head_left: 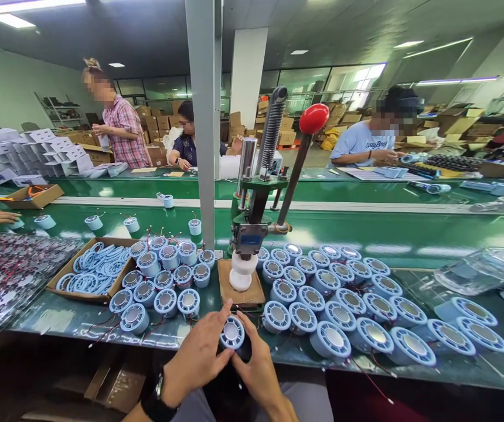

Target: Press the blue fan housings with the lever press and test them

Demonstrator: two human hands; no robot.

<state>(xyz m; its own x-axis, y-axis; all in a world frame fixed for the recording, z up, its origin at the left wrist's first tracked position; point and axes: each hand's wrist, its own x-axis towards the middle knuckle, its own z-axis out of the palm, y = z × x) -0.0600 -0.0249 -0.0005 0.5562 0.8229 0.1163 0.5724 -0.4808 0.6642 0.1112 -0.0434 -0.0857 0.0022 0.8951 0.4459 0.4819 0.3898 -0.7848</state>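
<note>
A round light-blue part with a silver disc (232, 333) is held between my two hands at the table's front edge. My left hand (199, 351) has its fingers closed on the part's left side. On the other side, my right hand (254, 357) grips the same part with thumb and fingers. Just beyond them stands a hand press (252, 234) with a red knob and a white round tip over a brown board (252, 296). Similar blue parts stand in groups left (165, 301) and right (302, 317) of the press.
An open carton (56, 288) of blue rings stands at left, beside a mass of small wired parts (10, 275). A grey post (205, 117) rises behind the table. A clear plastic bag (480, 269) lies at right. Several people sit or stand across the green conveyor (366, 220).
</note>
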